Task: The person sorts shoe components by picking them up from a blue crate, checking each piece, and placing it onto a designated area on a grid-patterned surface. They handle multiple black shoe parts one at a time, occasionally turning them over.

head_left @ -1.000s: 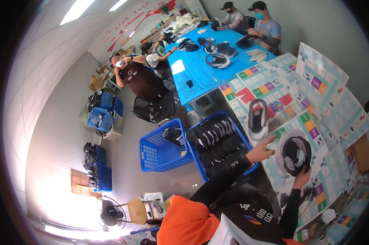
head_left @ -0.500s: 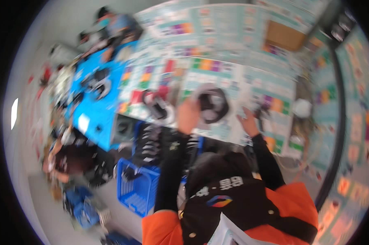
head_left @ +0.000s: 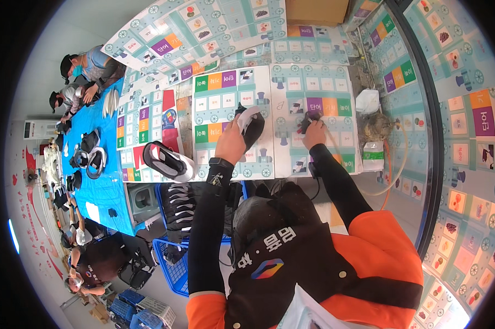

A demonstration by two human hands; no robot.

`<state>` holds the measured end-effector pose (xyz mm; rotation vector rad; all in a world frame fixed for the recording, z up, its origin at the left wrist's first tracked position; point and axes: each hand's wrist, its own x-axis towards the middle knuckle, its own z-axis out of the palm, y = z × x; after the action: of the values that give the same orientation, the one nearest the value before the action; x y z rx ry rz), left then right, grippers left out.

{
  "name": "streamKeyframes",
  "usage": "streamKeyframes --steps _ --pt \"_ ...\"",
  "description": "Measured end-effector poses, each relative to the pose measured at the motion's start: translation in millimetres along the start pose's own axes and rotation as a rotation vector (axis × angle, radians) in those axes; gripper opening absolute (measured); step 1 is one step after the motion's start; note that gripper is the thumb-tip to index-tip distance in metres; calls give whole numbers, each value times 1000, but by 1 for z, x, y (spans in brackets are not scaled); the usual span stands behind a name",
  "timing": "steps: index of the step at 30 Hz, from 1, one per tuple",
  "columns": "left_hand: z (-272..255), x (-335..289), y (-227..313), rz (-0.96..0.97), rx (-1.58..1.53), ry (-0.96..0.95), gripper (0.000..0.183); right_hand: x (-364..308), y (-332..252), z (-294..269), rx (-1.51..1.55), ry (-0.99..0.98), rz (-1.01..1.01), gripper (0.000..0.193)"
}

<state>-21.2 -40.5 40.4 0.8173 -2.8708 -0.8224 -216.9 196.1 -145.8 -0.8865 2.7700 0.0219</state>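
While other workers sit along a blue table (head_left: 102, 181) off to the left, a person in an orange and black jacket leans over a work surface covered with colourful game-board mats (head_left: 283, 96). The left hand (head_left: 231, 143) is closed around the near end of a black-and-white headset (head_left: 251, 125), which rests on the mat just ahead of it. The right hand (head_left: 315, 131), well apart to the right, is curled over a small dark object (head_left: 306, 119); how tightly cannot be told. A second headset (head_left: 167, 161) lies at the mat's left edge, above blue crates (head_left: 177, 268).
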Motion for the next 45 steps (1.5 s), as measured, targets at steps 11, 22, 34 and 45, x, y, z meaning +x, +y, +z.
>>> streamKeyframes --steps 11,22,34,45 --pt "4 27 16 -18 58 -84 57 -63 -65 -70 1449 -544 132 29" --pt "6 25 9 -2 38 -37 57 -67 -87 -79 880 -172 -27 29" --pt "7 14 -3 0 -3 -15 59 -58 -95 -83 903 -130 -99 23" --pt "-7 0 -3 -57 -79 -20 58 -54 -98 -91 908 -190 -181 28"
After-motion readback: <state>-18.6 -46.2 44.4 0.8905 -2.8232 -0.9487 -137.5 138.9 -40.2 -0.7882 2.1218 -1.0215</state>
